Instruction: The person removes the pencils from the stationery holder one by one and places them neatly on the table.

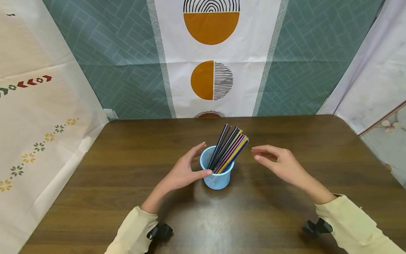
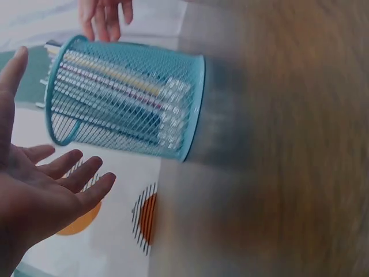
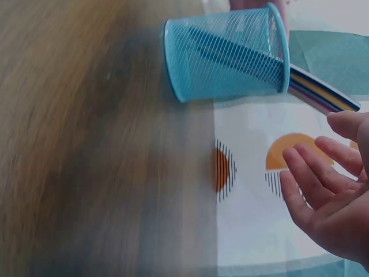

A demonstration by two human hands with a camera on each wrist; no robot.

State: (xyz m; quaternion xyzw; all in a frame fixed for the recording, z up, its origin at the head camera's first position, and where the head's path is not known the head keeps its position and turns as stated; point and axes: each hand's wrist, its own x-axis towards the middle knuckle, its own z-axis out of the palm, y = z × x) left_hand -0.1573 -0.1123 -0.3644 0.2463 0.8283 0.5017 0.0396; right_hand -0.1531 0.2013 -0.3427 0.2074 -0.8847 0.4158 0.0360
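A light blue mesh pen cup (image 1: 217, 180) stands upright on the table. Slim pencil-like sticks (image 1: 229, 148) in black, yellow, red and blue lean to the right inside it, their upper ends above the rim. My left hand (image 1: 185, 169) is spread at the cup's left side, thumb in front and fingers behind; in the left wrist view, a gap shows between that hand (image 2: 52, 190) and the mesh. On the other side, my right hand (image 1: 279, 164) hovers with relaxed fingers, holding nothing. The right wrist view has its fingertips close to the sticks' upper ends (image 3: 326, 92).
Dark brown wood-grain table (image 1: 111, 197) spreads around the cup. Behind its far edge hangs a teal and white patterned cloth (image 1: 133, 63), with pale cloths on the left (image 1: 38, 116) and right (image 1: 371, 88). Each sleeve carries a black wrist device (image 1: 160, 231).
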